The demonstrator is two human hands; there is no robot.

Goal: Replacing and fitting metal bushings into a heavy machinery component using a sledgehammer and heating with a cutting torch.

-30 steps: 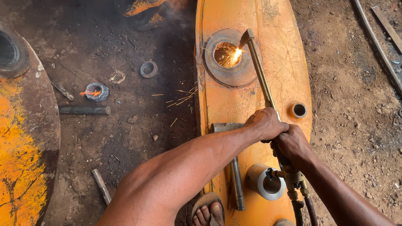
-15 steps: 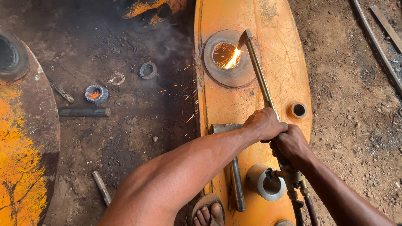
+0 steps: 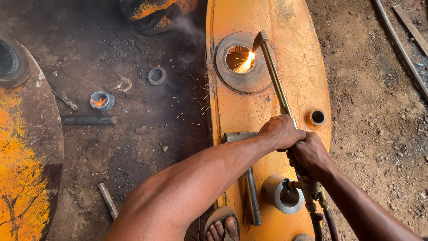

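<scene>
A long brass cutting torch (image 3: pixel 274 80) reaches from my hands up to a round opening (image 3: pixel 240 60) in an orange metal tank (image 3: pixel 290 40). A bright flame burns at the torch tip, at the right inner edge of the opening. My left hand (image 3: pixel 281 131) is closed around the torch tube, and my right hand (image 3: pixel 311 154) grips the handle just behind it, near the valves and hoses (image 3: pixel 314 196). Sparks fly off to the left of the tank.
A hammer (image 3: pixel 249 183) and a short metal sleeve (image 3: pixel 281 194) lie on the tank near my sandalled foot (image 3: pixel 220 227). On the dirt at left are a glowing cut ring (image 3: pixel 101 101), another ring (image 3: pixel 157 76), a bar (image 3: pixel 89 120) and a rusty orange drum (image 3: pixel 26 156).
The flame has stayed at the right edge of the opening and sparks keep spraying left. Smoke has risen at the top. My hands hold the same grip.
</scene>
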